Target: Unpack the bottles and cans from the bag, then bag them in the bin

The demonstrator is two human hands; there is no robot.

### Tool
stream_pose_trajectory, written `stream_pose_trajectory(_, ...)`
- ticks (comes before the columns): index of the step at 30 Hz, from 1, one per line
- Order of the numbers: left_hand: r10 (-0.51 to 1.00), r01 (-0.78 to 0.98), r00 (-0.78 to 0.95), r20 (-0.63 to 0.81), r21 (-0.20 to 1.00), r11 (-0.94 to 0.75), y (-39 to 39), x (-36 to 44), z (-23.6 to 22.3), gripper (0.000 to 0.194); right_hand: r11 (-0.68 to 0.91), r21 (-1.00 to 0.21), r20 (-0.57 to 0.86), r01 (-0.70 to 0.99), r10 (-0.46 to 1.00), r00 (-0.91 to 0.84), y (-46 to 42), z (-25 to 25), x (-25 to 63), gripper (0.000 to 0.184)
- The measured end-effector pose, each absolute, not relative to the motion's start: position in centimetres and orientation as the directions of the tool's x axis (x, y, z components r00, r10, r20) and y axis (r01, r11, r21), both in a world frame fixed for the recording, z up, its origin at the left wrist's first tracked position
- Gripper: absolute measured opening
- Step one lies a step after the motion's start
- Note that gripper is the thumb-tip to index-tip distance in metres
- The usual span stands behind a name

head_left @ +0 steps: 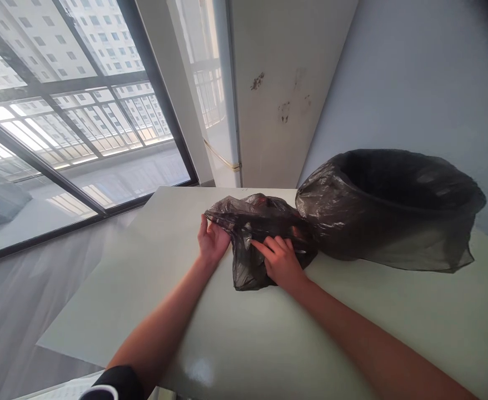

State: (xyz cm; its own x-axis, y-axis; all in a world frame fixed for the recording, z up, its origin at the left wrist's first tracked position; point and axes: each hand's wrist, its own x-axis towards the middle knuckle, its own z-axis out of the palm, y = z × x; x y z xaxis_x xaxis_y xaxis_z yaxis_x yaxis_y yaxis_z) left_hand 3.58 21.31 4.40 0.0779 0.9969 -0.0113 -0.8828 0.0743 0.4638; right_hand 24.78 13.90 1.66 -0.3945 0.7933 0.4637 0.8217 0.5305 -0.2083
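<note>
A crumpled black garbage bag (252, 272), thin and see-through, lies on the white table with things inside it. A pale scrap shows through near its middle, and reddish and orange bits show higher up; I cannot make out what they are. My left hand (214, 243) holds the bag's left edge, thumb up along the rim and fingers partly hidden beneath the plastic. My right hand (283, 261) is on the bag's front right part, its index finger stretched toward the pale scrap while the other fingers curl into the plastic.
To the right stands a wide bin (344, 222) lined with another black bag, its mouth gaping upward. The white table (210, 339) reaches the blue-grey wall. A pale cabinet (277, 100) with dark smudges is behind, and glass doors (98, 100) are at left.
</note>
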Motion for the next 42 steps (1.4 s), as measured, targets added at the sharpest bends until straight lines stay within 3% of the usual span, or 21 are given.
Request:
stream_pose_trajectory(10,0.996,-0.906,0.086,-0.039,0.412,0.095,21.37,3.50,4.30,0.049,0.544,-0.213,0.483,0.812,0.781,-0.396,13.96,1.75,24.75,0.052)
stream_pose_trajectory(16,0.996,-0.886,0.084,-0.039,0.454,0.092,21.49,3.47,4.09,0.051,0.538,-0.212,0.474,0.816,0.787,-0.395,13.97,1.72,24.75,0.048)
stream_pose_trajectory(37,0.994,-0.899,0.103,-0.030,0.424,0.105,21.61,3.33,3.94,0.049,0.551,-0.221,0.489,0.805,0.777,-0.398,14.05,1.71,24.86,0.039)
stream_pose_trajectory(42,0.995,-0.896,0.073,-0.061,0.434,0.092,21.54,3.24,4.02,0.037,0.547,-0.220,0.481,0.808,0.781,-0.398,13.94,1.95,24.84,0.036)
